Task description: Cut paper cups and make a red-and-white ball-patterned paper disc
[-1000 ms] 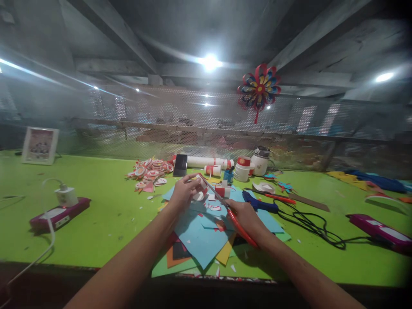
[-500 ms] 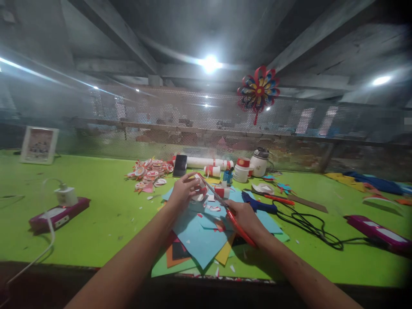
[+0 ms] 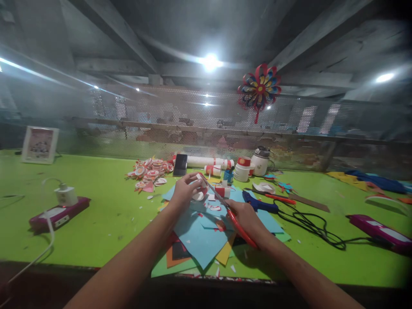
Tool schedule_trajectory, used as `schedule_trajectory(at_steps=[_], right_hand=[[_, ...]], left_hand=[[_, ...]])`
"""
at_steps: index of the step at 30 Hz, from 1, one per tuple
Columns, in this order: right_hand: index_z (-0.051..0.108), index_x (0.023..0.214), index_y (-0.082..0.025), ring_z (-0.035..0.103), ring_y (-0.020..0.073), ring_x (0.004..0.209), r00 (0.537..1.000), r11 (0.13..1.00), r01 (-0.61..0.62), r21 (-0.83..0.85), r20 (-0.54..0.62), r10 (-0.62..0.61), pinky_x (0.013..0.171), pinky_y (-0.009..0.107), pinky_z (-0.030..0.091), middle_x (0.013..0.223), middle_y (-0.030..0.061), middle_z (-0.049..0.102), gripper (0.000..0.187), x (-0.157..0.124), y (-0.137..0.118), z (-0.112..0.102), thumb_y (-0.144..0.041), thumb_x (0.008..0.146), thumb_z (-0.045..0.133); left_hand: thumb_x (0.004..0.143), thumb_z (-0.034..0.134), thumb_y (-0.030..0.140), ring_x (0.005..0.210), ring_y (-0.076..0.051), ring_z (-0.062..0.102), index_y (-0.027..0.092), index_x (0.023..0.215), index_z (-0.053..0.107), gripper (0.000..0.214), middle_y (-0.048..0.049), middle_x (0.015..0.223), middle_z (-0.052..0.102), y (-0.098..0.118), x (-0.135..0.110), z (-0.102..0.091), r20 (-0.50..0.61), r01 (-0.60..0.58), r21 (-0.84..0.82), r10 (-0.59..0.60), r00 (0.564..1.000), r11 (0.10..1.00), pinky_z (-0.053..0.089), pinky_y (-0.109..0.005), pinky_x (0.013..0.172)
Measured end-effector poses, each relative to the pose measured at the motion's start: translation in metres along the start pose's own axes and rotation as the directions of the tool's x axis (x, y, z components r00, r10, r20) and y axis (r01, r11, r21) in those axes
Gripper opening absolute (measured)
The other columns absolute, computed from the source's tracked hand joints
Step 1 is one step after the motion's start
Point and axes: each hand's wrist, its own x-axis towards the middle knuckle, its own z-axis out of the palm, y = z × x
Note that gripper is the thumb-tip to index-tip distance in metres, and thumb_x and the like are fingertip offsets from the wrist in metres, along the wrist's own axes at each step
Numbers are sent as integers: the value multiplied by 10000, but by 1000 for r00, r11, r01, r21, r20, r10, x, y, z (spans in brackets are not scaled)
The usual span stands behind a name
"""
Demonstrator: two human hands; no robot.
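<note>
My left hand [image 3: 184,191] is closed around a small red and white paper piece [image 3: 200,189], held just above the table. My right hand [image 3: 246,216] grips red-handled scissors [image 3: 230,213], and their blades reach up and left to the paper piece at my left fingertips. Both hands work over a loose stack of coloured paper sheets [image 3: 199,236], light blue on top with orange, yellow and dark sheets under it. Small red and white scraps lie scattered on the blue sheet.
A green table [image 3: 106,214] carries a pile of red and white cut-outs [image 3: 149,171], a phone [image 3: 180,165], white rolls and cups [image 3: 243,169], a blue glue gun [image 3: 259,204] with black cable, purple devices at left [image 3: 59,214] and right [image 3: 381,231]. A mesh screen stands behind.
My hands have barely moved. The left fingers shift slightly on the paper piece and the scissor blades stay at it.
</note>
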Motion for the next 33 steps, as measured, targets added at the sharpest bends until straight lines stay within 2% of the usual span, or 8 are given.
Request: schedule_trajectory(at_steps=[6, 11, 18, 25, 33], right_hand=[[694, 1043, -193, 669, 258, 913, 1000, 998, -6, 54, 8, 6, 773, 290, 477, 1009, 58, 729, 370, 0, -4, -2, -185, 699, 560], [685, 1071, -197, 665, 240, 932, 1000, 995, 8, 104, 11, -10, 799, 299, 483, 1039, 46, 720, 408, 1, -1, -2, -140, 703, 519], [682, 1078, -186, 665, 236, 920, 1000, 998, 19, 66, 15, -20, 817, 298, 474, 1051, 57, 714, 437, 1, -1, -1, -110, 697, 482], [684, 1082, -188, 663, 224, 782, 999, 1000, -23, 17, 28, 22, 684, 275, 466, 885, 46, 740, 439, 2, 1, 0, -155, 679, 514], [692, 1051, -187, 652, 222, 726, 999, 998, -43, -40, 14, 43, 634, 262, 433, 784, 68, 728, 382, 1, 4, 4, -198, 721, 499]], left_hand=[[618, 741, 133, 697, -191, 658, 91, 906, 626, 312, -91, 812, 661, 0, 1, 0, -12, 6, -6, -6, 1000, 1000, 563, -376, 686], [626, 738, 137, 676, -176, 652, 86, 896, 627, 296, -81, 786, 655, -1, 1, -1, -9, 19, -19, -19, 1000, 1000, 565, -372, 688], [631, 718, 107, 664, -175, 654, 75, 919, 613, 308, -88, 782, 657, 2, 0, 0, -21, 45, -25, -45, 999, 999, 565, -379, 691], [625, 725, 101, 646, -169, 653, 81, 890, 619, 286, -73, 759, 659, 3, 1, -2, -38, 47, -16, -48, 998, 999, 566, -354, 658], [612, 740, 118, 624, -170, 651, 85, 888, 617, 303, -67, 713, 660, 2, 1, -2, -36, 45, -9, -45, 998, 999, 563, -372, 673]])
